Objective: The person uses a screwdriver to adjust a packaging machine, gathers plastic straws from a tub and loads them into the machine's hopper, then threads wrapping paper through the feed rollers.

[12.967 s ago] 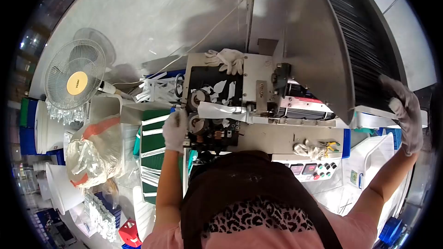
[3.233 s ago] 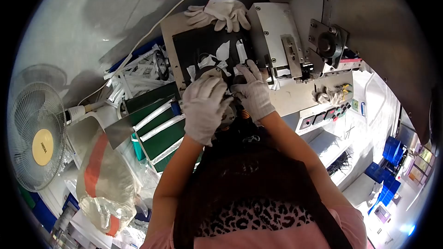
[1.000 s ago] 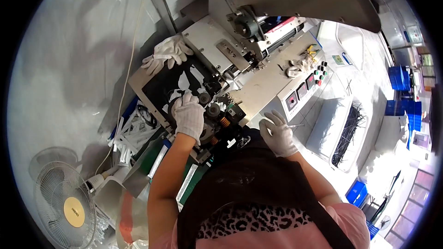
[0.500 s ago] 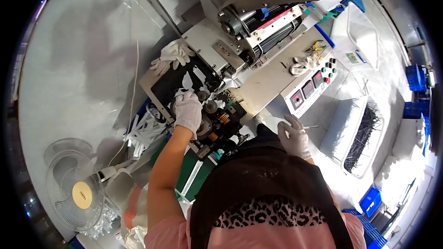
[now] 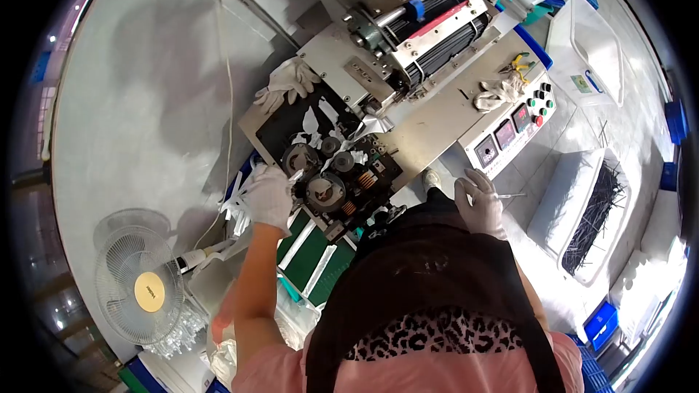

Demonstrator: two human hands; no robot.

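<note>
My left hand [image 5: 269, 195], in a white glove, is at the left edge of the black machine plate, beside the round rollers [image 5: 325, 192]. Its fingers are curled, and what they hold is too small to make out. White scraps [image 5: 311, 121] lie on the plate behind the rollers. My right hand [image 5: 480, 205], also gloved, hangs in front of the control panel [image 5: 502, 136], closed on a thin metal tool [image 5: 512, 195] that sticks out to the right. Several white strips [image 5: 237, 207] lie beyond my left hand.
Spare gloves [image 5: 290, 81] rest on the machine's back corner. Another glove [image 5: 499, 92] and yellow pliers [image 5: 520, 65] lie by the panel. A fan [image 5: 140, 284] stands at left, a green board [image 5: 306, 255] below the rollers. A bin of black strips [image 5: 593, 218] stands at right.
My left hand has come off the rollers, moving left to the plate's edge. My right hand has left the machine since the older frame and now holds the thin tool by the panel. The view has turned.
</note>
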